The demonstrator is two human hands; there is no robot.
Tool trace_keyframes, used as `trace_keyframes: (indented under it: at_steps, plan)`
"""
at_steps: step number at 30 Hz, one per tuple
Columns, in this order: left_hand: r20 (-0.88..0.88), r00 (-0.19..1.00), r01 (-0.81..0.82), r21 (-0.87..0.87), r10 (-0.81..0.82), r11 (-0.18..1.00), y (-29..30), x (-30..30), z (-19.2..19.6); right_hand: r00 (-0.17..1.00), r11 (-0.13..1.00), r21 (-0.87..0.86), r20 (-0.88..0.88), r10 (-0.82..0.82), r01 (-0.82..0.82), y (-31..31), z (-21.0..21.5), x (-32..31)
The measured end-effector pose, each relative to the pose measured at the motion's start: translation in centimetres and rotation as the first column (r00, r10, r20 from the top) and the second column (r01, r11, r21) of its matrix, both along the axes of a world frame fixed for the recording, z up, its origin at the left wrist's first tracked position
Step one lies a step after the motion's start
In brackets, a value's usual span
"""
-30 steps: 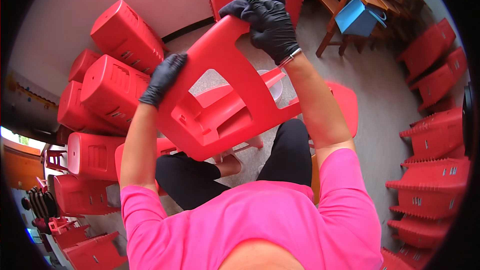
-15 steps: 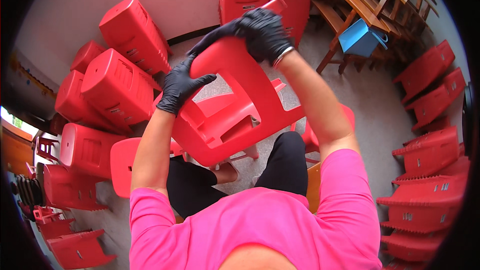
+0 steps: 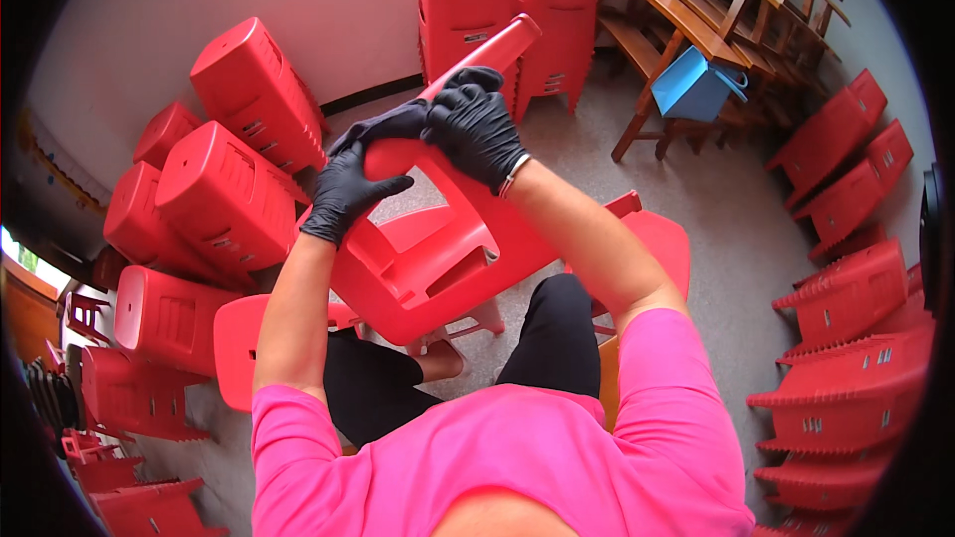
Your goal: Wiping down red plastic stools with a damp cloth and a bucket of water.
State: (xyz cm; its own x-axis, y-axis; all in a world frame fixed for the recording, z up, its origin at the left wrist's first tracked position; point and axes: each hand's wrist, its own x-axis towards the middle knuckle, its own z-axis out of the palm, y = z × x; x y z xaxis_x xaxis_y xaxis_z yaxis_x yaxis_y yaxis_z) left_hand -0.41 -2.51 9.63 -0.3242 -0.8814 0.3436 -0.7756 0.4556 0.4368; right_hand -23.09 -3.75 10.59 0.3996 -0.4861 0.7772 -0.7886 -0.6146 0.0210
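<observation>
A red plastic stool (image 3: 418, 318) is tipped over in front of my knees, one leg pointing away from me. My left hand (image 3: 348, 189), in a black glove, grips its left edge, the thumb inside and the fingers partly hidden. My right hand (image 3: 473, 129), also gloved in black, is closed on a dark cloth (image 3: 388, 124) and presses it against the stool's upper side. The cloth stretches along the far edge to my left hand; whether those fingers also pinch it, I cannot tell.
More red stools flank my legs, one at left (image 3: 237, 348) and another at right (image 3: 657, 249). Stacked red stools (image 3: 254, 80) line the left, back and right walls. Wooden furniture (image 3: 686, 20) is piled at the back right, beside a light blue container (image 3: 691, 85).
My right hand has slid nearer along the stool with the cloth, toward my left hand. The left hand keeps its hold. The whole view has shifted slightly.
</observation>
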Motion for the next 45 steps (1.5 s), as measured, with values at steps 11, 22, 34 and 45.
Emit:
trace_keyframes:
  at_steps: [11, 22, 34, 45]
  plan:
    - [0.041, 0.998, -0.048, -0.020, 0.049, 0.999, 0.9, -0.8, -0.1, 0.993, 0.988, -0.107, 0.054, -0.109, 0.114, -0.7, 3.3, -7.2]
    - [0.017, 0.999, -0.040, 0.014, 0.040, 0.999, 0.3, -0.7, -0.2, 0.914, 0.997, 0.077, 0.405, -0.025, -0.007, -3.0, 2.5, -9.3]
    - [0.003, 0.999, -0.046, 0.032, 0.046, 0.998, 2.1, -0.8, 0.5, 0.917, 0.985, 0.067, 0.380, 0.124, -0.161, -0.6, 1.2, -5.4]
    - [0.015, 0.998, -0.051, -0.095, 0.053, 0.994, -1.9, 1.0, -2.4, 0.986, 0.991, 0.035, -0.106, 0.131, -0.128, 0.2, 1.4, -1.7]
